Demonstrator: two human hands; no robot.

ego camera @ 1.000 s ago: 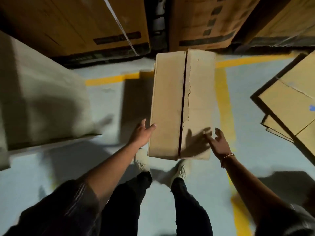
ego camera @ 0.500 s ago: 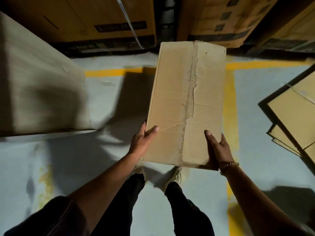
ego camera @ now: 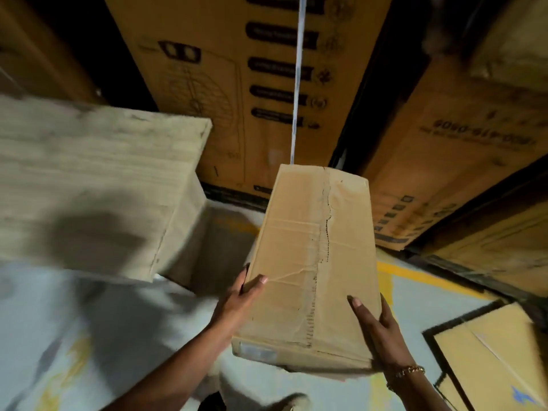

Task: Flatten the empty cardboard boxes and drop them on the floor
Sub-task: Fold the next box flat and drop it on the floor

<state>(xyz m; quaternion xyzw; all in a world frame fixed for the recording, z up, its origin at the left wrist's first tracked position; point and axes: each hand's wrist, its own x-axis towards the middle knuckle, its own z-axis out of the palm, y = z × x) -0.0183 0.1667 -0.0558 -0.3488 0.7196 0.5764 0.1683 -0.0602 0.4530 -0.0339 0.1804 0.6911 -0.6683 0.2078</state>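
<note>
- One cardboard box [ego camera: 314, 262] is up in the air in front of the person, over the floor; it is long and brown, still box-shaped and not flat; one torn seam [ego camera: 326, 226] runs down its top from the far end to the near end; one pale label [ego camera: 258, 351] sits on its near end.
- Two hands hold it, one on each side, near the end closest to the person.
- The left hand [ego camera: 237, 301] grips the left edge; its thumb lies on the top and its fingers curl round the side.
- The right hand [ego camera: 378, 324] grips the right edge near the corner; its thumb lies on the top and its fingers wrap round the side; one gold bracelet [ego camera: 407, 371] is on that wrist.
- Under the box is the pale grey floor [ego camera: 59, 307]; yellow lines [ego camera: 394, 277] are painted on it; one pale shoe [ego camera: 292, 403] peeks in at the bottom.
- To the left is one big pale box [ego camera: 89, 179]; it is blurry and apart from the held box.
- On the floor at the lower right lies a pile of flat cardboard [ego camera: 489, 351]; at least two sheets show, one on top of the other.
- Behind stand two tall printed cartons, side by side; the middle carton [ego camera: 225, 84] has black marks and one white strap [ego camera: 297, 84] down it; the right carton [ego camera: 459, 149] has numbers on it; more brown cartons sit in the dark beside them, too dim to count.
</note>
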